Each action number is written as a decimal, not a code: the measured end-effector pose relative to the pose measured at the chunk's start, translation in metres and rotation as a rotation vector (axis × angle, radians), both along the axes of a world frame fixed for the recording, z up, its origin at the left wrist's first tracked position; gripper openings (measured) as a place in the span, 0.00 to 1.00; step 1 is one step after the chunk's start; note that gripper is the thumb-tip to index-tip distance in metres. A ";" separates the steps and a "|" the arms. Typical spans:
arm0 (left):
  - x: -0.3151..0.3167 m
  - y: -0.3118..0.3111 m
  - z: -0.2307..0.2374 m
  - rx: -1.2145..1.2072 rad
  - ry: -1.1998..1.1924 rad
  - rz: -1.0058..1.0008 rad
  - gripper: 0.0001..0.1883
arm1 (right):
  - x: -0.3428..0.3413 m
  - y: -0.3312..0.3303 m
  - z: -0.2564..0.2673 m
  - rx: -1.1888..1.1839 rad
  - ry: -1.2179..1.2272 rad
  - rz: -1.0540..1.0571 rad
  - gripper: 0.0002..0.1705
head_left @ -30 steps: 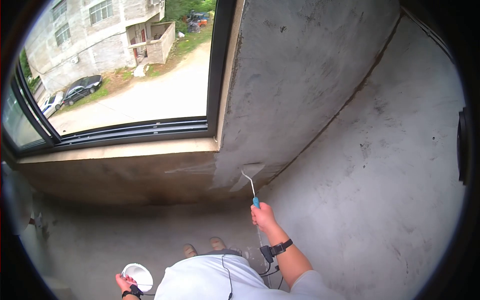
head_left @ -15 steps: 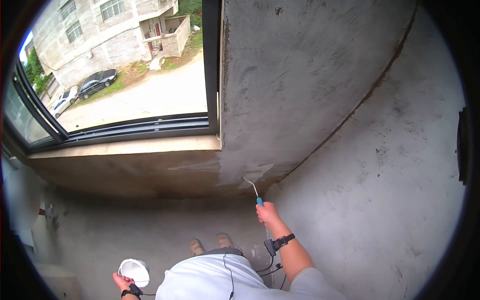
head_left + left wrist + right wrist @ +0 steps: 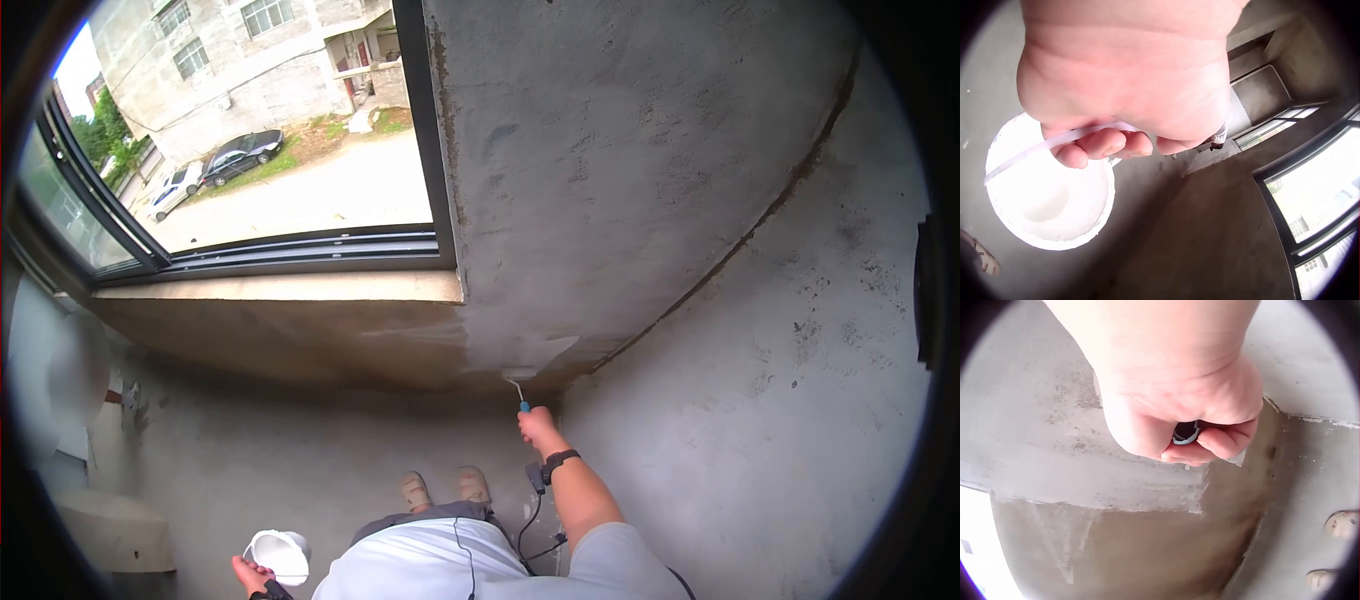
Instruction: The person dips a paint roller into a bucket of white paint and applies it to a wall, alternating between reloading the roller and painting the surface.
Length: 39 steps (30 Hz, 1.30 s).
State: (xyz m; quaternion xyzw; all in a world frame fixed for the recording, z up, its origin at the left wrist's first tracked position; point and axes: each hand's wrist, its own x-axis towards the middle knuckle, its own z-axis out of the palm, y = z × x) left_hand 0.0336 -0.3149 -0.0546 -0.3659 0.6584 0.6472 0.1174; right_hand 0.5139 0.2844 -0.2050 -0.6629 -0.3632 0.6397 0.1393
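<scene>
Grey, mottled walls (image 3: pixel 620 170) fill most of the room, meeting at a dark, uncoated seam above a bare concrete floor (image 3: pixel 310 440). At one side, a dark-framed window (image 3: pixel 310 251) looks onto a road and parked cars. Pale coating appears largely done beside it, though patchy; the brown strip (image 3: pixel 250 335) under the sill, streaked only near the corner, looks mostly left, as does the low edge by the seam. Low at the person's left, a white bucket (image 3: pixel 287 560) hangs from the left hand (image 3: pixel 252 575), fingers curled round its handle. The right hand (image 3: pixel 540 427) grips a small roller (image 3: pixel 519 373) by its blue handle, its head against the low wall near the corner.
</scene>
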 end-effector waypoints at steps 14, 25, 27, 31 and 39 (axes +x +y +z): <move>0.073 -0.065 0.010 -0.123 -0.038 0.083 0.15 | -0.033 0.004 -0.020 -0.033 -0.120 0.044 0.12; 0.065 -0.099 -0.033 -0.113 -0.229 0.108 0.20 | -0.024 -0.033 0.070 0.228 -0.026 0.027 0.16; 0.060 -0.111 -0.053 -0.058 -0.258 0.086 0.20 | -0.024 -0.044 0.097 0.265 -0.012 -0.003 0.17; 0.049 -0.130 -0.105 0.022 -0.274 -0.042 0.18 | -0.020 -0.058 0.149 0.395 0.037 -0.027 0.19; 0.061 -0.132 -0.159 -0.038 -0.359 -0.138 0.18 | -0.005 -0.085 0.242 0.412 0.154 -0.078 0.14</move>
